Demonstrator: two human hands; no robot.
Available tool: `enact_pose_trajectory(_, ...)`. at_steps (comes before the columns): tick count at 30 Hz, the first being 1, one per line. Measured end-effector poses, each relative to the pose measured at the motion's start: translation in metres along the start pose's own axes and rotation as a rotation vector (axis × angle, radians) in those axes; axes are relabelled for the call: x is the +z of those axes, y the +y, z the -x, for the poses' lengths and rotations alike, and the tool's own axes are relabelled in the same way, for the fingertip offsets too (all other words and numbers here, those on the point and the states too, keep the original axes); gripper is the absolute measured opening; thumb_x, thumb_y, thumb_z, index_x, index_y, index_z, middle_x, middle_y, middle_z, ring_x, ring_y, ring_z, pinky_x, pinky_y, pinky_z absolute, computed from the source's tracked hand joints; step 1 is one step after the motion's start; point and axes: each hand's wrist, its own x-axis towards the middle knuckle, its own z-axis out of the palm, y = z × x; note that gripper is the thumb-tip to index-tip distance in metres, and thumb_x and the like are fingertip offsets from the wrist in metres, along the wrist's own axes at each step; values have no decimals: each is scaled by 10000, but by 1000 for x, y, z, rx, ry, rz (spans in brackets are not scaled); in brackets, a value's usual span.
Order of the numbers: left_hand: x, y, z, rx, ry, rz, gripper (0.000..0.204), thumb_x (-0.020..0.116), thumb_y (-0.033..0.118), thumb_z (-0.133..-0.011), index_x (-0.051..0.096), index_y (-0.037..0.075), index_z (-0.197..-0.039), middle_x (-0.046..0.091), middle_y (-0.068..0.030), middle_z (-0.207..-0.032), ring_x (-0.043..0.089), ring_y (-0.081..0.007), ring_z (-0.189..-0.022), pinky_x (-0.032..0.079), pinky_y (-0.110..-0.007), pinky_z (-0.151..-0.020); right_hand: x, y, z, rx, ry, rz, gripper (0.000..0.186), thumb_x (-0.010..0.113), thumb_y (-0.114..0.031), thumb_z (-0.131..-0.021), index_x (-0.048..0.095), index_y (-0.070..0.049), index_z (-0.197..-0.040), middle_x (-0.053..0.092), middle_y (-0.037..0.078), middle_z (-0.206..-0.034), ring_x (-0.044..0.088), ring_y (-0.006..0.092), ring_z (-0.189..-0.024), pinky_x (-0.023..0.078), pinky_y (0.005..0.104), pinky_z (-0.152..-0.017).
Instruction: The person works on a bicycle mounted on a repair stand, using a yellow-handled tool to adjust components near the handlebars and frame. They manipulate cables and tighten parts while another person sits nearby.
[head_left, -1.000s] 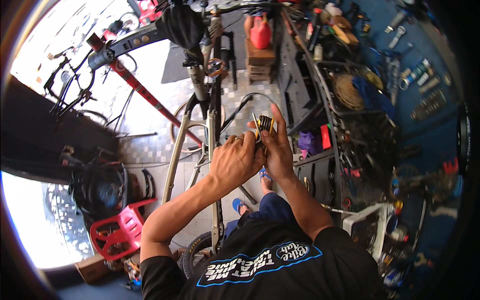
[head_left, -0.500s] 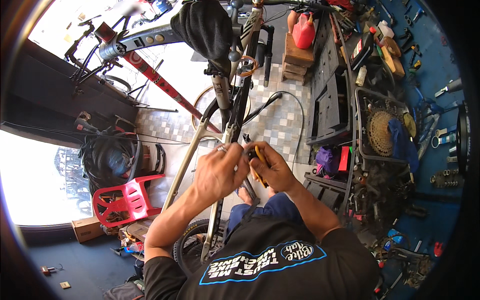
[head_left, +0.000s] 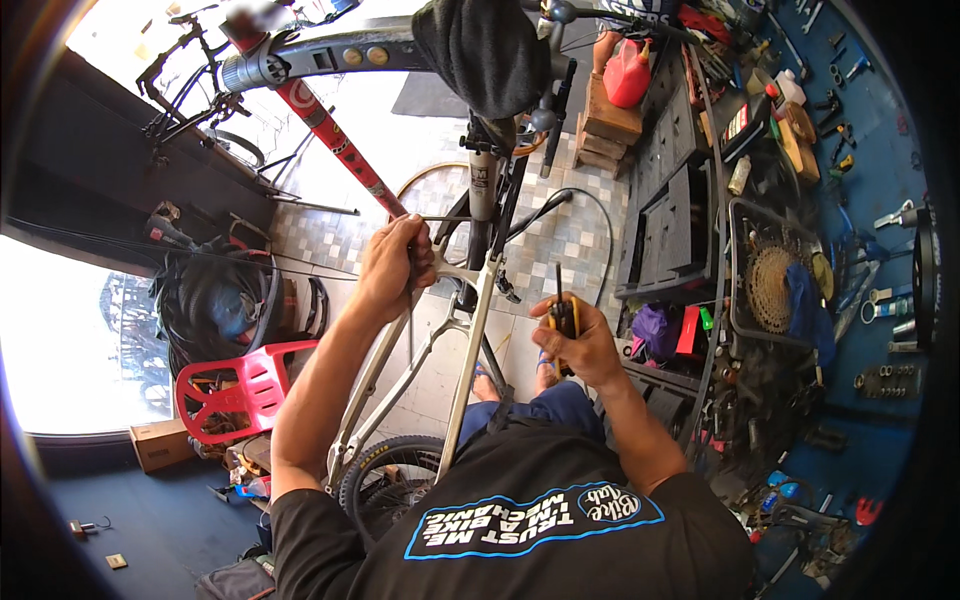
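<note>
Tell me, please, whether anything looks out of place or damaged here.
Nothing looks spilled or plainly damaged around the bicycle frame. One drawer of the dark cabinet seems pulled out, jutting past its neighbours. The black cloth over the stand's arm looks odd too, but may be deliberate.

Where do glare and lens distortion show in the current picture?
Head view: glare bleaches the bright opening at left to white; head view: edges by the black drawers bow, and the picture's corners go black; head view: the right hand and its black-and-yellow tool are free of that glare.
</note>
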Motion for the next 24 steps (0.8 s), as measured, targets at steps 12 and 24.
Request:
enact_pose_trajectory(12, 7, -24, -4, 422, 135, -727, 312, 458, 283, -1147, 618, 15, -1151, 529, -72, -802, 552, -249, -751, 476, -404, -705, 86, -14, -36, -110, -28, 205, 222, 797, -22, -917, 645, -57, -1075, 674, -27, -863, 625, 29, -760, 532, 239, -689)
enact_pose_trajectory(24, 4, -10, -15, 1025, -12, -1534, 153, 645, 179, -1023, 610, 33, -999, 664, -152, -917, 678, -352, -918, 563, -453, -727, 64, -74, -83, 117, -138, -81, 197, 770, -137, -974, 653, -55, -1110, 697, 72, -800, 649, 115, -619, 552, 280, -552)
